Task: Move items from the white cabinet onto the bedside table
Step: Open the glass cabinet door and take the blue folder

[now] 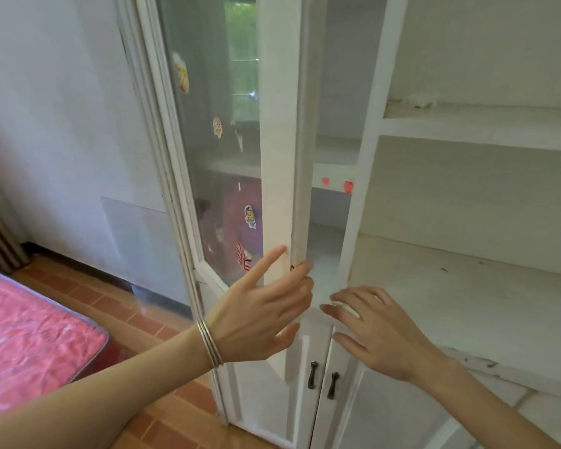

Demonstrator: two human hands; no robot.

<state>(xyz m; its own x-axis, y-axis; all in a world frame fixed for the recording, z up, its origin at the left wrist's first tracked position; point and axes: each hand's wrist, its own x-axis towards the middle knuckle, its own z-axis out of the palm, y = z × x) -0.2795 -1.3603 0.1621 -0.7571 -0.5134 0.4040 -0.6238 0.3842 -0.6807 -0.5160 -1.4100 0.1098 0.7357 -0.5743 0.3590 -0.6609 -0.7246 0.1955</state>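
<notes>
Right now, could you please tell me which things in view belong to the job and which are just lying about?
Job: white cabinet; its glass door; left hand at the door's edge; right hand open beside it.
Lying about: pink mattress; stickers on the glass; dark handles on the lower doors.

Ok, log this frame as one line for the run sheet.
place: white cabinet | left hand: touches glass door edge | right hand: open, holds nothing

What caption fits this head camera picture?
The left hand touches the white cabinet's glass door; the right hand hovers nearby.
</notes>
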